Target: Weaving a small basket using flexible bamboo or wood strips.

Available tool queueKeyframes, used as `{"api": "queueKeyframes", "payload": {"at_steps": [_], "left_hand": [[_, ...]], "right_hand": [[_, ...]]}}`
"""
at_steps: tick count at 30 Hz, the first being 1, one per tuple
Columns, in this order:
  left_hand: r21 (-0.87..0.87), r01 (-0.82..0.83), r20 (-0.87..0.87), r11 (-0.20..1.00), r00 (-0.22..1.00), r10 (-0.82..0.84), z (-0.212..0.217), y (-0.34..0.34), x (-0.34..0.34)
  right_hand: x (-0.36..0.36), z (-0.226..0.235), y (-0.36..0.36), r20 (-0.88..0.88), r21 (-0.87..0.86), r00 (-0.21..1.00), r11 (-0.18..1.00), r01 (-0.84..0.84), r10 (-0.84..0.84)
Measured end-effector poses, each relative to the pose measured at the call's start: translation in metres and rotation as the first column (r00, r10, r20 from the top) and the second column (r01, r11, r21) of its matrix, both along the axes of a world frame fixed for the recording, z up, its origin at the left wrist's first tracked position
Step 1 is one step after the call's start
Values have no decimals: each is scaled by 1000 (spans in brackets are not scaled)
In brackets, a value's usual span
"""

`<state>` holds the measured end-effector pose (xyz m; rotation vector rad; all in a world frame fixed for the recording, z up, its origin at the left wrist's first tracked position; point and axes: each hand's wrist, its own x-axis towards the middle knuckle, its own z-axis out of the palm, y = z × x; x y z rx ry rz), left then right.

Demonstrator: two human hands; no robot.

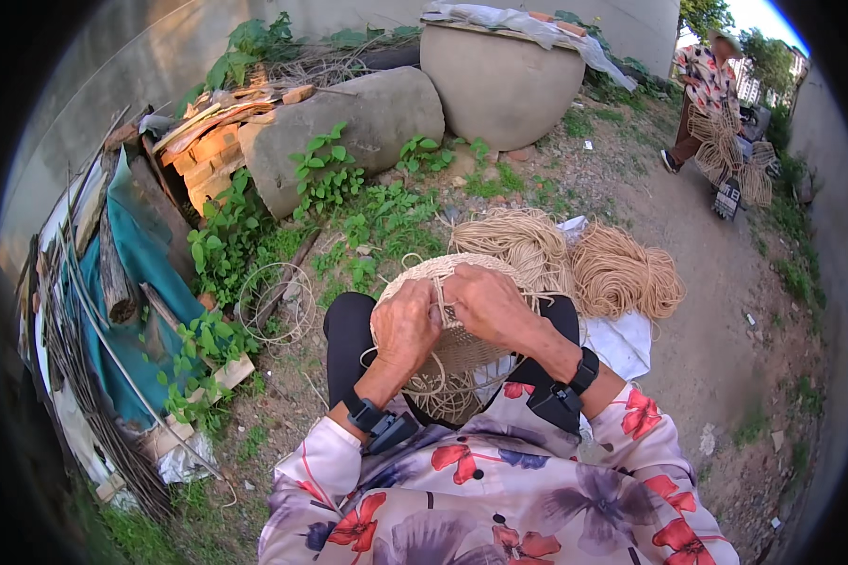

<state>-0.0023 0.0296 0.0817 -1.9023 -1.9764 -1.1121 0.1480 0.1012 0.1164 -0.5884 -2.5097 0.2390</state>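
A round woven basket (469, 348) of tan cord rests between my knees. Both hands are closed at its rim, close together, with thumbs nearly meeting. My left hand (405, 328) grips the rim on the left, fingers curled under. My right hand (492, 303) pinches a strand of cord (437, 290) beside it; the fingertips are partly hidden. Loose cord ends stick out around the rim. Below the basket, a tangle of loose cord (443, 400) lies by my lap. Each wrist wears a dark strapped device.
Two cord bundles, one pale (513, 240) and one browner (624, 273), lie on a white sheet (622, 347) at right. Wire hoops (278, 303) are left. Behind stand a concrete cylinder (349, 137) and big pot (499, 83). A person (709, 80) carrying woven cord stands near a vehicle (727, 200).
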Motion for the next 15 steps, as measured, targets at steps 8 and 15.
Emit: {"api": "queueKeyframes", "payload": {"at_steps": [8,15], "left_hand": [[-236,175,309,956,946,-97,22,-13,-35],[-183,92,46,979,995,-85,27,-30,-23]], "right_hand": [[15,9,-12,145,110,988,992,-63,47],[11,-4,-14,111,176,994,984,-29,10]]}}
